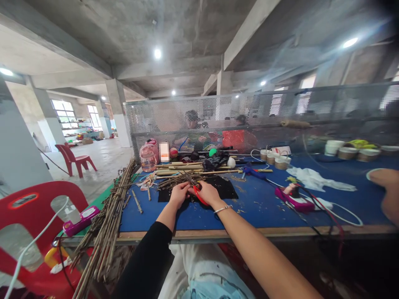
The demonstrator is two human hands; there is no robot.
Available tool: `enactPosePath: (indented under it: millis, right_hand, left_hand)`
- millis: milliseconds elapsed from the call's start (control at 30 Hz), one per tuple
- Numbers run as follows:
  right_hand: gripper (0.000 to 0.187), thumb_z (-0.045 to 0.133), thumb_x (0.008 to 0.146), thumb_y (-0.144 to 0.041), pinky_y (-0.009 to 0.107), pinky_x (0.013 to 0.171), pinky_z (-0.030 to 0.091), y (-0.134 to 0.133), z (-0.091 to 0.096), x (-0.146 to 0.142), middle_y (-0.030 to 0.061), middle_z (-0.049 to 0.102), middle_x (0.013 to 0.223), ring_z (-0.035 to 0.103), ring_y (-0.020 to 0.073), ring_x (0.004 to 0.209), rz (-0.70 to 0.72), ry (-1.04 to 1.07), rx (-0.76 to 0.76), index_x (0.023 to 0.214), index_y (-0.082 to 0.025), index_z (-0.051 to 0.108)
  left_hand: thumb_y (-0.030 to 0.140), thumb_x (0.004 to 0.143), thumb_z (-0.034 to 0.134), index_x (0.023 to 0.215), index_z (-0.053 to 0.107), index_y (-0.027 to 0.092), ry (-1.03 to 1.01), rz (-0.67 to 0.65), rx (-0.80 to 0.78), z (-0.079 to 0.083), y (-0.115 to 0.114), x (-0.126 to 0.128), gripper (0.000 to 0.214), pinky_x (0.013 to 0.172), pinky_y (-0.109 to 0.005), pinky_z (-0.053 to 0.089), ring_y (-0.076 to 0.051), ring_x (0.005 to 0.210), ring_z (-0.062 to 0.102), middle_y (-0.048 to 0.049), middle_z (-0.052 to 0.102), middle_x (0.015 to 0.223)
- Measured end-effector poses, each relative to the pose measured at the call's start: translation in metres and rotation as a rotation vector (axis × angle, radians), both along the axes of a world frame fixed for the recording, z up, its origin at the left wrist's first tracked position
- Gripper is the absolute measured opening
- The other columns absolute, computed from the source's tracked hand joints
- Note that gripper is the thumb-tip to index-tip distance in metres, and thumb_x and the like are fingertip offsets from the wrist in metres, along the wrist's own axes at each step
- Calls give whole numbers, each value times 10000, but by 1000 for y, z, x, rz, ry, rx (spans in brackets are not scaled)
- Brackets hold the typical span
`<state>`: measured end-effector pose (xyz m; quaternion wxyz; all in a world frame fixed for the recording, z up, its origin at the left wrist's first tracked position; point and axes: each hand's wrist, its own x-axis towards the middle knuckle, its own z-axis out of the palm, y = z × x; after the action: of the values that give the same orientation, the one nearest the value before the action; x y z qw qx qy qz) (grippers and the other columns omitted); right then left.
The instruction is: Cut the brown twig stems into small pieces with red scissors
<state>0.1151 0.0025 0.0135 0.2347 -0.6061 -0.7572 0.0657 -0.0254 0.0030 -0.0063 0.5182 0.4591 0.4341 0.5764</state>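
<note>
My right hand is closed round the red-handled scissors, their blades pointing up and away to the left. Close beside it, my left hand has its fingers pinched together near the blades; what lies between them is too small to make out. Both hands are over a black cloth on the blue tabletop. Thin brown twigs lie loose on the cloth just beyond my hands.
A long bundle of sticks hangs over the table's left edge. Bamboo rods, a pink bottle and a blue glue gun lie beyond. Right are a purple power strip, white plastic and another person's arm.
</note>
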Motion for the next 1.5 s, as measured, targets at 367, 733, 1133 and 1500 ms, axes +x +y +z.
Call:
enactPosePath:
  millis: [367,733,1133,1500]
  right_hand:
    - [488,446,726,-669,245,596,371,-4,7,1,76,659,831,620,213,798,-53,30,-30,806,-209,590]
    - [524,466,709,-676,254,644,370,0,-1,0,72,637,909,596,204,847,15,33,26,885,-191,550]
    - [530,431,713,-699,258,607,373,-3,1,0,67,649,849,616,218,808,-8,17,20,854,-201,547]
    - [551,444,699,-703,268,648,386,-3,1,-1,85,649,897,611,224,849,0,-18,20,897,-198,543]
  left_hand:
    - [216,633,669,850,674,119,52,-3,-25,1,-4,2,238,454,-163,377,-84,536,544,-35,641,647]
    - [238,644,671,883,682,109,72,52,-6,0,-2,2,271,433,-171,369,-48,453,450,-29,633,645]
    - [263,618,694,870,688,98,36,18,15,-5,2,2,302,430,-172,347,-38,437,417,-16,604,592]
    - [295,639,686,886,687,105,31,5,39,-3,1,0,312,437,-180,355,-42,429,412,-13,600,596]
